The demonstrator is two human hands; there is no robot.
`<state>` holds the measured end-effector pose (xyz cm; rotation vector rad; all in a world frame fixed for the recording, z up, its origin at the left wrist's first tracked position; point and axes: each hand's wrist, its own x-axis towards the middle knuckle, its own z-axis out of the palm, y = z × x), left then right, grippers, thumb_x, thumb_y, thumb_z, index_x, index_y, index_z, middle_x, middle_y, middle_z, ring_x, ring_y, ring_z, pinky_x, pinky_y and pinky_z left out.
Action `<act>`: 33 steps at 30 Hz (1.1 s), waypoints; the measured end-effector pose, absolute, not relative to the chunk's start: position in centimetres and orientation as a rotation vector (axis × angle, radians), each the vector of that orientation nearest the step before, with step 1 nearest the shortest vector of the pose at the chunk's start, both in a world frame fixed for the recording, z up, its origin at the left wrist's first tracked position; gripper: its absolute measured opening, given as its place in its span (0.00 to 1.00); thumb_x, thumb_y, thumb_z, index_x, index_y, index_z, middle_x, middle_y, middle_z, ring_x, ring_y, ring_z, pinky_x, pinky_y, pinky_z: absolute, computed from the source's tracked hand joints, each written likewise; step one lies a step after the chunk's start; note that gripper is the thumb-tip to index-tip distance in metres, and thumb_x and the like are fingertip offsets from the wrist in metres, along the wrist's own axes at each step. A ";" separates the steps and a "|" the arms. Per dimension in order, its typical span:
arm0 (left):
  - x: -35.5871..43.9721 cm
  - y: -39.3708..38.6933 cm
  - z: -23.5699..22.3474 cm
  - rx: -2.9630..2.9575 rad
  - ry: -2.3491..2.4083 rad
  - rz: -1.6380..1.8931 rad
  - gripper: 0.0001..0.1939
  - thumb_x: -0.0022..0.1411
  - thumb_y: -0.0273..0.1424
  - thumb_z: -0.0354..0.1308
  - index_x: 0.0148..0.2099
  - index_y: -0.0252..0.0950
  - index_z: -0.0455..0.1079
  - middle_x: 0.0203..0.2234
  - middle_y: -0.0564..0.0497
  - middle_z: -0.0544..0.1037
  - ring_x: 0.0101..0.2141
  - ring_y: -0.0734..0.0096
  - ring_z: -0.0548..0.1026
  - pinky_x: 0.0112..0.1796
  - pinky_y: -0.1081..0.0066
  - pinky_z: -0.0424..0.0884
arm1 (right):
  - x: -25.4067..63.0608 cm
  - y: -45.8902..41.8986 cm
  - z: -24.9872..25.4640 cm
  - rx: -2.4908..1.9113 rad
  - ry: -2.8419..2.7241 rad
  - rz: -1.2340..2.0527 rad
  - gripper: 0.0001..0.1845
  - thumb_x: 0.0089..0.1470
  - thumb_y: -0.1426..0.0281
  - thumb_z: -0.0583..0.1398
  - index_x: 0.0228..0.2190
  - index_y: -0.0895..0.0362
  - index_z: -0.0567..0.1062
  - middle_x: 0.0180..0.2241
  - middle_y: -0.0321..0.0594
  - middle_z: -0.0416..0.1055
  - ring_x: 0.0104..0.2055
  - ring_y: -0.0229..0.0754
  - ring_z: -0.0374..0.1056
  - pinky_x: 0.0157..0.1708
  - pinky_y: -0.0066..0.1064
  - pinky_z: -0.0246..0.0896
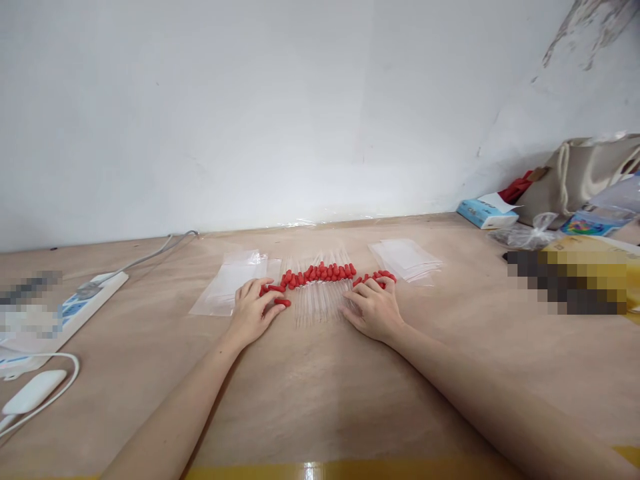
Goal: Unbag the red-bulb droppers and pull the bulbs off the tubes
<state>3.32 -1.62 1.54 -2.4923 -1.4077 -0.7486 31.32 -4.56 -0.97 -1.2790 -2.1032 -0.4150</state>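
Note:
In the middle of the table lies a row of red rubber bulbs. Thin clear tubes, like dropper stems, stretch out on both sides of it. My left hand rests at the left end of the row. A single red bulb sits between its thumb and forefinger, and more bulbs lie by the other fingertips. At the right end, my right hand lies palm down, its fingers spread over several red bulbs and its thumb apart by the tubes. What is under both palms is hidden.
Clear plastic bags lie flat in a left pile and a right pile. A power strip with cables and a white adapter is at left. A tissue pack, cloth bag and yellow packaging stand at right.

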 end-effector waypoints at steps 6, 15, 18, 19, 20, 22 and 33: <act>3.0 -0.7 1.0 -2.331 -1.530 -1.050 0.08 0.57 0.36 0.52 0.33 0.38 0.68 0.37 0.48 0.71 0.41 0.64 0.67 0.44 0.63 0.60 | 31.4 -4.8 -0.8 -1.260 -2.111 -0.328 0.18 0.50 0.54 0.54 0.34 0.53 0.73 0.32 0.38 0.70 0.36 0.41 0.59 0.44 0.41 0.39; 2.3 0.4 1.2 -1.843 -2.096 -0.979 0.14 0.51 0.45 0.54 0.30 0.40 0.69 0.31 0.48 0.71 0.38 0.57 0.66 0.40 0.60 0.59 | 31.8 -5.0 -0.9 -1.213 -2.070 -0.379 0.14 0.51 0.58 0.55 0.30 0.54 0.75 0.31 0.38 0.69 0.35 0.39 0.59 0.43 0.39 0.41; 2.3 0.3 1.3 -1.788 -2.114 -1.052 0.14 0.51 0.45 0.53 0.31 0.39 0.68 0.32 0.48 0.71 0.39 0.56 0.66 0.41 0.60 0.59 | 31.9 -5.1 -0.9 -1.208 -2.072 -0.380 0.13 0.51 0.59 0.56 0.30 0.53 0.75 0.31 0.38 0.69 0.35 0.39 0.60 0.43 0.39 0.41; 2.3 0.2 1.4 -1.775 -2.109 -1.084 0.14 0.52 0.45 0.53 0.30 0.39 0.68 0.32 0.48 0.71 0.40 0.56 0.66 0.41 0.59 0.58 | 31.9 -5.2 -0.9 -1.205 -2.072 -0.376 0.13 0.51 0.59 0.56 0.30 0.54 0.75 0.31 0.38 0.69 0.35 0.39 0.60 0.44 0.39 0.41; 2.3 0.2 1.6 -1.776 -2.093 -1.113 0.14 0.52 0.44 0.53 0.30 0.39 0.68 0.33 0.48 0.71 0.40 0.57 0.66 0.42 0.60 0.58 | 31.9 -5.2 -0.9 -1.201 -2.071 -0.370 0.13 0.51 0.59 0.56 0.30 0.54 0.75 0.31 0.38 0.70 0.35 0.39 0.60 0.44 0.39 0.41; 2.6 0.3 2.1 -1.847 -2.030 -1.126 0.13 0.52 0.43 0.53 0.30 0.40 0.69 0.34 0.49 0.71 0.40 0.58 0.66 0.43 0.60 0.58 | 31.9 -5.2 -0.8 -1.191 -2.068 -0.356 0.13 0.51 0.59 0.56 0.29 0.54 0.75 0.31 0.38 0.70 0.35 0.38 0.60 0.44 0.39 0.41; 7.0 3.0 3.8 -2.206 -2.104 -0.723 0.20 0.49 0.51 0.51 0.24 0.40 0.70 0.38 0.45 0.70 0.45 0.50 0.62 0.45 0.52 0.55 | 32.1 -5.5 -0.7 -1.179 -2.056 -0.355 0.12 0.51 0.60 0.55 0.29 0.53 0.75 0.31 0.38 0.69 0.34 0.38 0.60 0.45 0.39 0.41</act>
